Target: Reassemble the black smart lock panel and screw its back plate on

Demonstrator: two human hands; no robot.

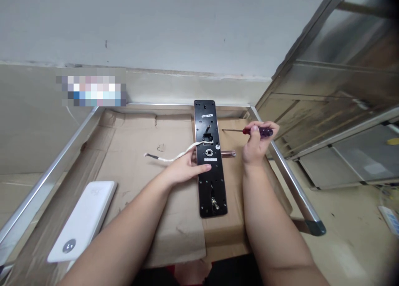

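A long black panel point(212, 173) with screws, small labels and a square opening lies lengthwise away from me. My left hand point(187, 166) grips its left edge near the middle, thumb on the face and fingers underneath. A white cable point(177, 155) with a dark end runs from the opening out to the left, above that hand. A copper-coloured bar point(229, 154) sticks out from under the panel's right side. Right of the panel, my right hand point(258, 142) holds a screwdriver point(266, 132) by its dark handle. The shaft points left, and its tip is apart from the panel.
Brown cardboard point(137, 136) covers the work surface inside a metal frame point(293, 182). A white device point(82, 219) lies at the left. A pixelated patch hides something at the back left. Metal cabinets point(330, 82) stand at the right, against a pale wall.
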